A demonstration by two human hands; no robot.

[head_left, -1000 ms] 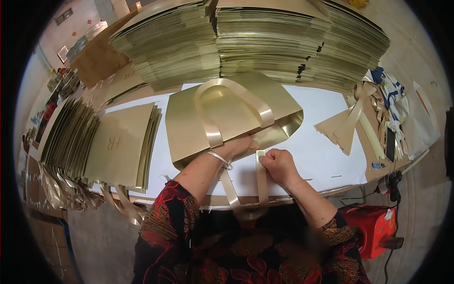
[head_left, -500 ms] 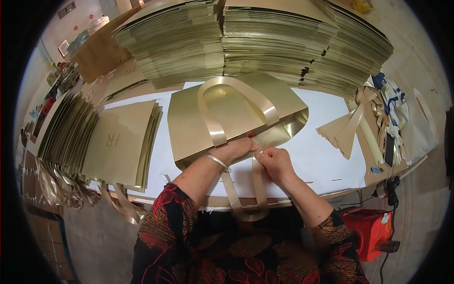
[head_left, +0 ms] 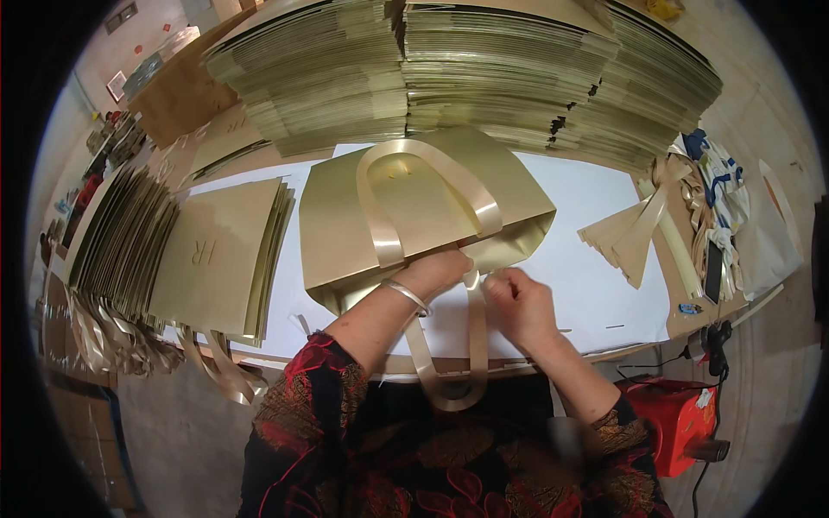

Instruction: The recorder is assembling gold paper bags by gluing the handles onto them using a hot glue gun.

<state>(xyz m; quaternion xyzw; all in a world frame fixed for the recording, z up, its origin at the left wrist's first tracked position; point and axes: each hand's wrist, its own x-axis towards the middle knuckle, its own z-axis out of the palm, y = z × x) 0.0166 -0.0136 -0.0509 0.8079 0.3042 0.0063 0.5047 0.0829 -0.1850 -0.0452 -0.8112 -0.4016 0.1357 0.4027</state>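
A gold paper bag (head_left: 345, 216) lies on its side on the white sheet, its mouth toward me. One satin ribbon handle loops over its upper face. The other ribbon handle (head_left: 477, 337) hangs from the near rim down past the table edge. My left hand (head_left: 442, 269), with a bangle on the wrist, reaches to the mouth, its fingertips partly hidden, closed at the top end of that near ribbon. Just to the right of it, my right hand (head_left: 525, 304) is curled, thumb against the fingers and apart from the ribbon; anything in its grasp is hidden.
Tall stacks of flat gold bags (head_left: 509, 78) rise along the back. More folded bags (head_left: 211, 259) with ribbon handles stand at the left. A fan of ribbon strips (head_left: 617, 246) lies at the right, near a white bag (head_left: 764, 229). A red stool (head_left: 669, 423) stands below.
My right hand has come off the ribbon's end and moved slightly right and down. The bag has shifted a little left, with my left hand staying at its mouth.
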